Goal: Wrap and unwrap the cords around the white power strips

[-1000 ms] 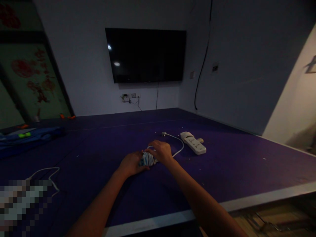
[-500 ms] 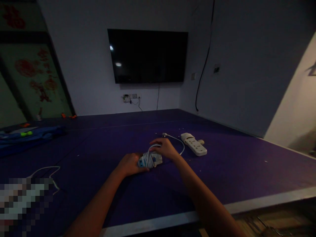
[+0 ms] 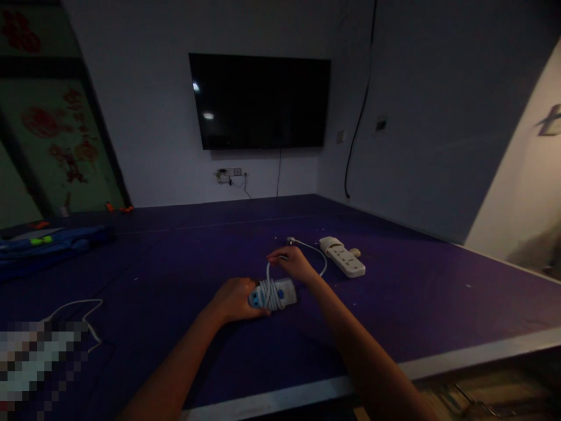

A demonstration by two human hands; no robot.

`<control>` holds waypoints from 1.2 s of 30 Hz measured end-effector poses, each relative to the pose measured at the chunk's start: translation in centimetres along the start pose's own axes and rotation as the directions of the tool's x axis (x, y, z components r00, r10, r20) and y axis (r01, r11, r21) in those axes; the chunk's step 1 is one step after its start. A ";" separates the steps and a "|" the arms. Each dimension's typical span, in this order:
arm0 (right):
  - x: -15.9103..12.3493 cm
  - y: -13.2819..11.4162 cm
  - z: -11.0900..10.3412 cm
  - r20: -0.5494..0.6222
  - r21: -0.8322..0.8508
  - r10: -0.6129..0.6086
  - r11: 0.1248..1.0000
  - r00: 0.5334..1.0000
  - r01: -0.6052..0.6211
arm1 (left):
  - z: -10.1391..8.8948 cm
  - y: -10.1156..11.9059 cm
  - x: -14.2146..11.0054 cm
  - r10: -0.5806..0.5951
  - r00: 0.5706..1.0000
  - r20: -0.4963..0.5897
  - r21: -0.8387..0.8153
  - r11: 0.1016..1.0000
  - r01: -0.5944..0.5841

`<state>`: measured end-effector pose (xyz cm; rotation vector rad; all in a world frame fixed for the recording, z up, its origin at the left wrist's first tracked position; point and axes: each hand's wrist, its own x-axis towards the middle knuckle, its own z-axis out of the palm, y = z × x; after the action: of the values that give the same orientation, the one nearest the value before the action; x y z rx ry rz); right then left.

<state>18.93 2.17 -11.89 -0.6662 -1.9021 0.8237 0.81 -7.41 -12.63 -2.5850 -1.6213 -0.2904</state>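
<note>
My left hand grips the left end of a small white and blue power strip, thumb along its near side. Several turns of white cord wrap around the strip's middle. Above it, my right hand pinches a raised loop of that cord between thumb and fingers. The cord runs on behind the hand, curving over the purple surface to a plug. Right of my hands lies a second, longer white power strip, with its own cord wound round its far end.
The purple surface has a pale front edge. At the left lie blue cloth and a thin white cable beside a blurred-out patch. A television hangs on the far wall above sockets with cables.
The wrapped power strip has turned and shifted slightly right and nearer in my left hand. My right hand has drawn the cord loop up from the strip's far side.
</note>
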 end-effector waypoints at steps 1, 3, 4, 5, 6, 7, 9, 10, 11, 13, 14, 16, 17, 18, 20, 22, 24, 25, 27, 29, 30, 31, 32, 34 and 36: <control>0.0 -0.1 0.3 -0.002 0.005 -0.009 1.000 1.000 0.009 | 0.1 0.4 0.0 0.037 0.999 -0.001 0.003 0.999 -0.037; -0.1 -0.2 0.9 0.005 0.028 -0.011 1.000 1.000 0.011 | 0.3 0.9 -0.1 0.087 0.996 -0.001 0.001 0.996 -0.087; -0.2 -0.2 1.1 0.012 0.041 -0.013 0.999 1.000 0.012 | 0.4 1.1 -0.1 0.104 0.995 0.000 -0.002 0.995 -0.104; -0.2 -0.2 1.2 0.019 0.051 -0.016 0.999 1.000 0.015 | 0.4 1.2 -0.1 0.117 0.993 0.001 -0.003 0.993 -0.117; -0.2 -0.2 1.4 0.025 0.058 -0.020 0.998 0.999 0.019 | 0.3 1.3 -0.2 0.129 0.992 0.001 0.001 0.992 -0.129; -0.2 -0.2 1.4 0.028 0.064 -0.024 0.998 0.999 0.022 | 0.3 1.3 -0.2 0.139 0.990 -0.001 0.008 0.990 -0.139; -0.2 0.0 1.6 0.025 0.077 -0.026 0.997 0.999 0.024 | 0.2 1.3 -0.3 0.158 0.987 -0.010 0.026 0.987 -0.158; -0.2 0.1 1.6 0.025 0.086 -0.023 0.996 0.999 0.020 | 0.1 1.3 -0.3 0.166 0.986 -0.015 0.034 0.986 -0.166; -0.2 0.1 1.6 0.025 0.095 -0.018 0.995 1.000 0.015 | 0.0 1.3 -0.3 0.174 0.985 -0.019 0.042 0.984 -0.173; -0.3 0.2 1.7 0.027 0.111 -0.008 0.994 1.000 0.005 | -0.1 1.4 -0.4 0.186 0.982 -0.019 0.049 0.982 -0.184; -0.3 0.1 1.8 0.026 0.116 -0.009 0.993 1.000 0.006 | -0.1 1.4 -0.4 0.189 0.982 -0.014 0.051 0.981 -0.188; -0.4 -0.1 1.9 0.009 0.119 -0.019 0.993 1.000 0.018 | -0.2 1.6 -0.4 0.186 0.983 -0.003 0.048 0.981 -0.186; -0.4 -0.3 2.0 -0.002 0.120 -0.022 0.992 1.000 0.022 | -0.2 1.6 -0.4 0.183 0.983 0.000 0.045 0.982 -0.183; -0.4 -0.4 2.1 -0.012 0.123 -0.020 0.992 1.000 0.022 | -0.2 1.7 -0.4 0.181 0.984 0.000 0.042 0.983 -0.181; -0.5 -0.5 2.2 -0.026 0.129 -0.011 0.992 1.000 0.014 | -0.1 1.7 -0.4 0.184 0.983 -0.009 0.038 0.982 -0.183; -0.5 -0.4 2.2 -0.023 0.133 -0.003 0.991 1.000 0.007 | -0.1 1.8 -0.4 0.204 0.979 -0.023 0.041 0.978 -0.203; -0.5 -0.1 2.2 -0.006 0.136 0.011 0.991 1.000 -0.010 | 0.0 1.8 -0.4 0.227 0.973 -0.036 0.042 0.973 -0.226; -0.4 0.2 2.1 0.004 0.140 0.025 0.990 1.000 -0.026 | 0.0 1.8 -0.4 0.235 0.971 -0.044 0.040 0.972 -0.233; -0.3 0.6 1.8 0.021 0.154 0.068 0.986 0.997 -0.070 | 0.0 1.7 -0.5 0.234 0.970 -0.067 0.039 0.972 -0.231; -0.2 1.1 1.5 0.026 0.176 0.114 0.977 0.993 -0.117 | 0.0 1.6 -0.5 0.219 0.970 -0.106 0.042 0.976 -0.216; -0.1 1.3 1.3 0.028 0.192 0.136 0.971 0.990 -0.139 | 0.0 1.5 -0.5 0.212 0.969 -0.130 0.045 0.977 -0.208; -0.1 1.5 1.2 0.032 0.213 0.156 0.964 0.987 -0.159 | 0.0 1.4 -0.5 0.205 0.966 -0.155 0.046 0.979 -0.200; 0.0 1.7 1.2 0.038 0.239 0.172 0.955 0.984 -0.176 | 0.1 1.4 -0.5 0.201 0.963 -0.180 0.048 0.979 -0.196; 0.1 2.1 1.1 0.062 0.297 0.197 0.932 0.979 -0.206 | 0.2 1.2 -0.5 0.201 0.953 -0.228 0.051 0.980 -0.195; 0.2 2.3 1.1 0.098 0.345 0.215 0.909 0.972 -0.236 | 0.4 1.1 -0.6 0.209 0.937 -0.280 0.049 0.978 -0.203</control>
<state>18.10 3.40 -13.93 -0.6480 -1.6829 1.3109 1.61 -8.38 -13.12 -2.5273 -1.2407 -0.5949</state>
